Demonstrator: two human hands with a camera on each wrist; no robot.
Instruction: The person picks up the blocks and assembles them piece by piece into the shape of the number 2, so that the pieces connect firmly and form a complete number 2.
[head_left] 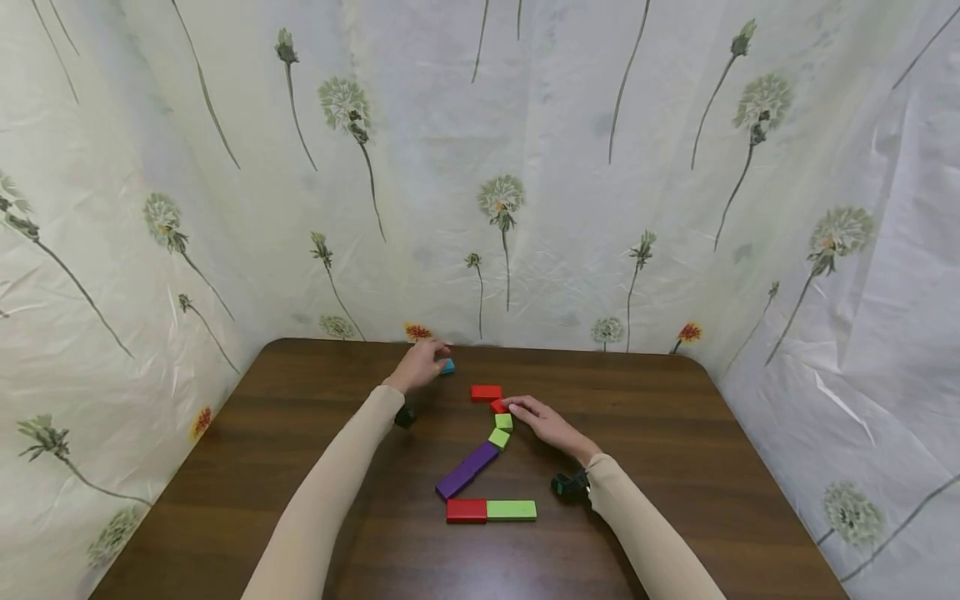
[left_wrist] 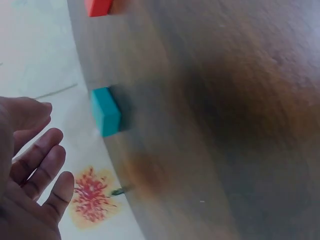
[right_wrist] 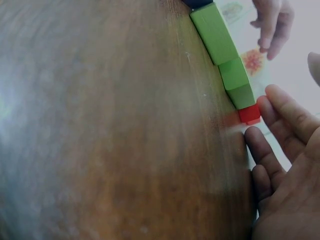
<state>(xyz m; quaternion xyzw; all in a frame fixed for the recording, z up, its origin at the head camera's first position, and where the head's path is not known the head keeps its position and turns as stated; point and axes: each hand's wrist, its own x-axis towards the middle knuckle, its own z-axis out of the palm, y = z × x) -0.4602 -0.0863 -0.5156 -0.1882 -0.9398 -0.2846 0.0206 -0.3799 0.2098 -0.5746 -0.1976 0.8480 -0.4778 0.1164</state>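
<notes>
My left hand [head_left: 418, 367] hovers beside a blue block [head_left: 447, 367] near the far table edge. In the left wrist view a gap separates its loosely bent fingers from the blue block [left_wrist: 105, 112], and nothing is held. My right hand [head_left: 551, 427] is at the right side of a small red block [head_left: 498, 407]. In the right wrist view its relaxed fingers lie close against that red block [right_wrist: 250, 114]; contact is hard to tell. A longer red block [head_left: 486, 392] lies just beyond. Two light green blocks, one nearer [head_left: 498, 439] and one farther [head_left: 503, 422], follow toward me.
Continuing the bent row, purple blocks [head_left: 467, 471] run diagonally to a front red block [head_left: 467, 512], with a long green block [head_left: 512, 511] at its right. They lie on a dark wooden table [head_left: 660, 517]. Behind it hangs a flower-patterned curtain [head_left: 555, 250].
</notes>
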